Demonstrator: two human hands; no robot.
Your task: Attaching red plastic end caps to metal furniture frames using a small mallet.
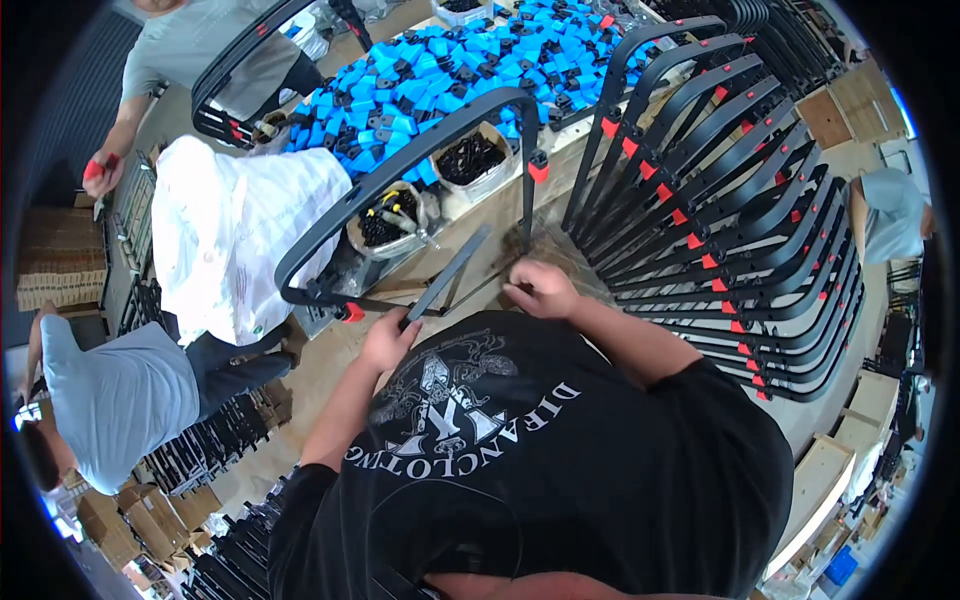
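My left hand (387, 341) is closed around the lower end of a flat grey bar (450, 275), which slants up and to the right. My right hand (542, 291) is curled closed in front of my chest, by a thin dark rod (482, 287); what its fingers hold, if anything, is hidden. A large black bent-tube frame (400, 165) with red clips arches just beyond both hands. One end of it comes down close to my left hand, the other near my right.
Blue and black plastic parts (450, 60) heap over the table beyond. Two tubs (470, 163) hold small black pieces, one with a yellow-handled tool. Many similar black frames (720, 230) lean in a row at right. White cloth (235, 230) and other people (125, 400) are at left.
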